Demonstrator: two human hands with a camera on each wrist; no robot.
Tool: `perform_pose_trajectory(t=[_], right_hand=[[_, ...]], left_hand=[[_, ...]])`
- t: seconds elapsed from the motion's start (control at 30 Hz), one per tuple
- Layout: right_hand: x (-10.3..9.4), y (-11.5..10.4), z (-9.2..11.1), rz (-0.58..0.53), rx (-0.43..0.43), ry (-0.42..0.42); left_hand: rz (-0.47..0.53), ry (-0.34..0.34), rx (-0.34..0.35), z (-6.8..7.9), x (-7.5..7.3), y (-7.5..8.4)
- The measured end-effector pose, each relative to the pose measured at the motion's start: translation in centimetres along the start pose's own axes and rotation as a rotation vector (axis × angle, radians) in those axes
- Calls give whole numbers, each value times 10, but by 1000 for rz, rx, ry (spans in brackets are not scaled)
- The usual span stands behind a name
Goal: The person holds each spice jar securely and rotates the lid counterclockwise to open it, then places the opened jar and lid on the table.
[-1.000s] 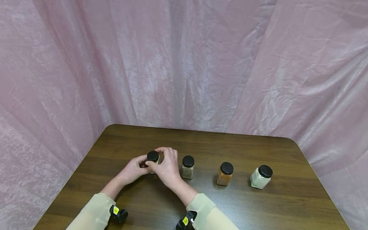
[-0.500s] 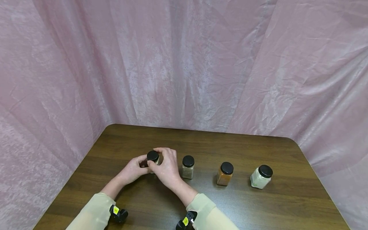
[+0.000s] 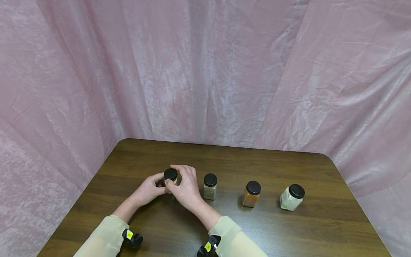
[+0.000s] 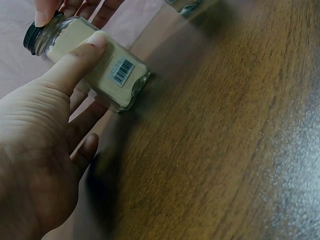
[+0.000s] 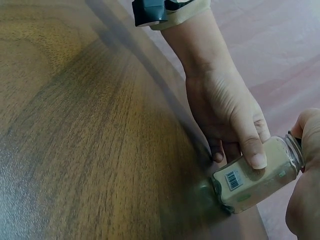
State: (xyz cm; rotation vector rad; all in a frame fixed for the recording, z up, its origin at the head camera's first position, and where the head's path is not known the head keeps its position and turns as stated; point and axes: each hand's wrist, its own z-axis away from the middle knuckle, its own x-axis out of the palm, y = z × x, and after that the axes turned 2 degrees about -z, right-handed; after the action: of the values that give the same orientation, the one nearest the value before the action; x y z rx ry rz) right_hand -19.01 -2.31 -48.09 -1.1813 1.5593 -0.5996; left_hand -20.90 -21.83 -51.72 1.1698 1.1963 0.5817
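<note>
The left hand [image 3: 149, 190] grips an upright glass jar [image 4: 102, 75] of beige powder; the right hand [image 3: 187, 185] pinches its black lid [image 3: 171, 174]. The jar sits between both hands, on the worktop [image 3: 289, 235]. It bears a barcode label [image 4: 122, 71], its small print illegible. Farther right stand black-lidded jars of greyish [image 3: 209, 192], orange [image 3: 249, 200] and whitish [image 3: 289, 201] contents.

Left hand [image 4: 37, 132] is gripping a clear jar [image 4: 102, 72] of pale tan contents [image 4: 70, 37], thumb [image 4: 80, 60] lying near the barcode label [image 4: 121, 71]. Right hand [image 4: 87, 9] is holding the black lid [image 4: 32, 39]. A cropped glass base [image 4: 186, 7], apparently another jar's, is resting on the wooden table [image 4: 215, 125].
</note>
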Motion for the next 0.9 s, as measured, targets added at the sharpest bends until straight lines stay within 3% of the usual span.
perform_pose_trajectory(t=[0.27, 0.63, 0.9], right_hand=[[-2, 0, 0, -40, -12, -3], [-5, -6, 1, -45, -60, 14], [-11, -17, 7, -106, -36, -17]], left_hand=[[-19, 3, -49, 0, -1, 2], [-7, -6, -58, 1, -2, 3], [-53, 10, -58, 3, -3, 2]])
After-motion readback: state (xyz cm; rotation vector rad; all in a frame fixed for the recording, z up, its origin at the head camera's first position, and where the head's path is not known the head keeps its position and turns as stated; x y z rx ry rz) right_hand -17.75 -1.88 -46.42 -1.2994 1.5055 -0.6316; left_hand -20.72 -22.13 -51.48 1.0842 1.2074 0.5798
